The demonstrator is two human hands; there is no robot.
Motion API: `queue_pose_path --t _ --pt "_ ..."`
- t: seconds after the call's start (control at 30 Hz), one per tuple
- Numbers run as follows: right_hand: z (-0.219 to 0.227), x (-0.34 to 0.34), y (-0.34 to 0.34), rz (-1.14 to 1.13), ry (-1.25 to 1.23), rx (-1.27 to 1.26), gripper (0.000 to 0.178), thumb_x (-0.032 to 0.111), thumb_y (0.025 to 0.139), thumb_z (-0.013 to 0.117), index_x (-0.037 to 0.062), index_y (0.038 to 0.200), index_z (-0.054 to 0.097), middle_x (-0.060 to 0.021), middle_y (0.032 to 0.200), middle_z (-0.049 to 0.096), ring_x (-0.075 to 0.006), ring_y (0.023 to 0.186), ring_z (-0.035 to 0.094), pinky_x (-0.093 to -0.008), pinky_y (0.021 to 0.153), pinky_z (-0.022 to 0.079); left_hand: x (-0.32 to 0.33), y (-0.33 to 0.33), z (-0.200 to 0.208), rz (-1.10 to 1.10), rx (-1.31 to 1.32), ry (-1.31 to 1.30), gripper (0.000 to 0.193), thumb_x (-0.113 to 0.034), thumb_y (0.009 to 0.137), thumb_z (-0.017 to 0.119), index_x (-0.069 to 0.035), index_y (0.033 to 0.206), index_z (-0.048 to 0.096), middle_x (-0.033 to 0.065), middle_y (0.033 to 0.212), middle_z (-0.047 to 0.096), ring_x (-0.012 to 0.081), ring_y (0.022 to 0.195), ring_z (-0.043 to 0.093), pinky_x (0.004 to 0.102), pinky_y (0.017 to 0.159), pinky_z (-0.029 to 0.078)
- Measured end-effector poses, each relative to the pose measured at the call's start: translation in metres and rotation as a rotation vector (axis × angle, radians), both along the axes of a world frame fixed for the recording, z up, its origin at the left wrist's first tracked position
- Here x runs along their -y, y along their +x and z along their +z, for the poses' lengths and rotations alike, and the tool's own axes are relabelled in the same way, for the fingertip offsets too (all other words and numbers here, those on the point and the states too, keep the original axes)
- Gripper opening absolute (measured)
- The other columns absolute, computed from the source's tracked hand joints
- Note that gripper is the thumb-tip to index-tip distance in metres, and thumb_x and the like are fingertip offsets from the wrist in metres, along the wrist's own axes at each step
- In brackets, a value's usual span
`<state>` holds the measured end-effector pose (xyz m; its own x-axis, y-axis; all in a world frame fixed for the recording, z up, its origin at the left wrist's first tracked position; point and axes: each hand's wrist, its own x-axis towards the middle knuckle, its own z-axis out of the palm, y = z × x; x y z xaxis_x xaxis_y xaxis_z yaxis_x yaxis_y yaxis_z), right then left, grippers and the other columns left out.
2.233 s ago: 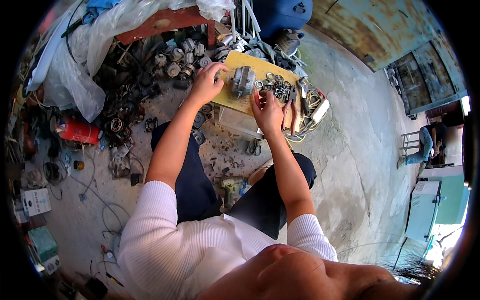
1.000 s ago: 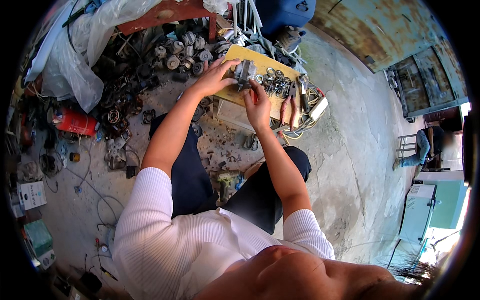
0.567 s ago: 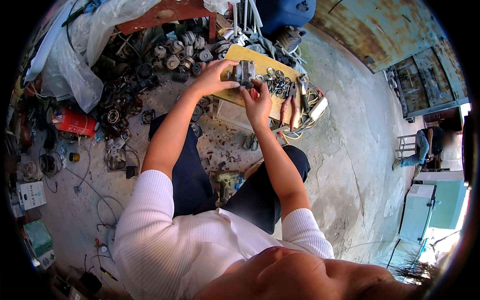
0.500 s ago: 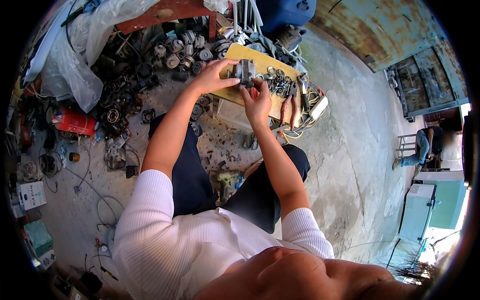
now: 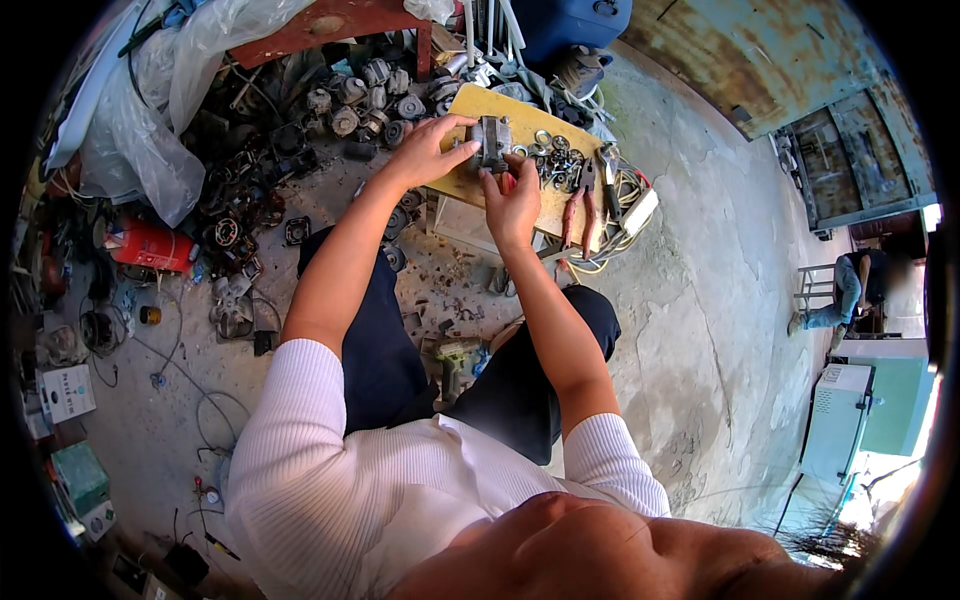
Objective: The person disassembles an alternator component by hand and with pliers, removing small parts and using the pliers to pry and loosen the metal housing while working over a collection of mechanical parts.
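Note:
A grey metal motor part with a dark band across it is on the far left half of a yellow board. My left hand grips its left side, thumb and fingers closed against the metal. At its near right edge my right hand is closed, with thumb and fingers bent round something small and red. The palm hides most of that red thing, so its kind does not show. To the right lie several loose rings and nuts, red-handled pliers and an adjustable wrench.
Old motors and dark metal parts are heaped at the far left, by a red container. Coiled cable hangs beside the board. A blue drum stands behind. A person sits at the far right.
The motor part has turned slightly between my hands. My left thumb has risen a little along its side. My right hand has barely shifted.

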<state>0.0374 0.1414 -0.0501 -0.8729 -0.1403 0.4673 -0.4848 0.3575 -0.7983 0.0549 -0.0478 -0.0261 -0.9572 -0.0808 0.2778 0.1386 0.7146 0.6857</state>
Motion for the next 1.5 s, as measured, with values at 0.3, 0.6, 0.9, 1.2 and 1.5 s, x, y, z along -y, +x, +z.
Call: queue_pose_path --t 0.3,0.6,0.9,1.2,1.5 --pt "0.0005 -0.0001 0.0006 0.0 0.006 -0.008 0.039 0.014 0.078 0.08 0.0035 0.109 0.059 -0.0149 0.103 0.063 -0.035 0.093 0.063 -0.0403 0.08 0.05 -0.0043 -0.0019 -0.0022 0.011 -0.021 0.043 0.063 -0.051 0.088 0.067 -0.017 0.139 0.054 0.0093 0.141 0.054 0.0281 0.133 0.048 0.0475 0.112 0.027" --pt "-0.0005 -0.0012 0.0001 0.008 0.005 0.013 0.038 0.015 0.078 0.08 0.004 0.109 0.059 -0.0151 0.103 0.063 -0.0358 0.092 0.062 -0.0409 0.079 0.049 -0.0019 -0.0014 -0.0008 -0.013 -0.025 0.03 0.058 -0.048 0.089 0.067 -0.016 0.137 0.058 0.0104 0.139 0.055 0.0281 0.132 0.049 0.0444 0.112 0.029" --pt "0.0004 -0.0009 0.0002 -0.002 0.009 0.006 0.039 0.015 0.078 0.08 0.004 0.109 0.058 -0.0149 0.103 0.063 -0.0351 0.092 0.063 -0.0407 0.079 0.049 -0.0039 -0.0019 0.0003 0.0 -0.068 -0.011 0.055 -0.045 0.088 0.069 -0.014 0.134 0.06 0.0117 0.136 0.058 0.0291 0.128 0.052 0.0414 0.109 0.036" --pt "0.0006 -0.0007 0.0009 -0.002 0.008 0.008 0.039 0.015 0.078 0.08 0.0036 0.109 0.058 -0.0147 0.103 0.063 -0.035 0.093 0.062 -0.0403 0.08 0.049 -0.0036 -0.0052 -0.003 0.016 -0.054 0.026 0.058 -0.047 0.088 0.07 -0.013 0.134 0.06 0.012 0.136 0.057 0.0298 0.128 0.052 0.0416 0.109 0.036" --pt "-0.0031 -0.001 -0.0015 0.01 -0.015 0.032 0.039 0.017 0.079 0.079 0.0035 0.109 0.058 -0.0152 0.103 0.063 -0.0344 0.093 0.063 -0.0398 0.08 0.05 -0.0077 0.0018 -0.0019 0.093 -0.157 0.011 0.048 -0.041 0.085 0.073 -0.014 0.123 0.064 0.0079 0.127 0.062 0.0277 0.123 0.054 0.042 0.104 0.033"
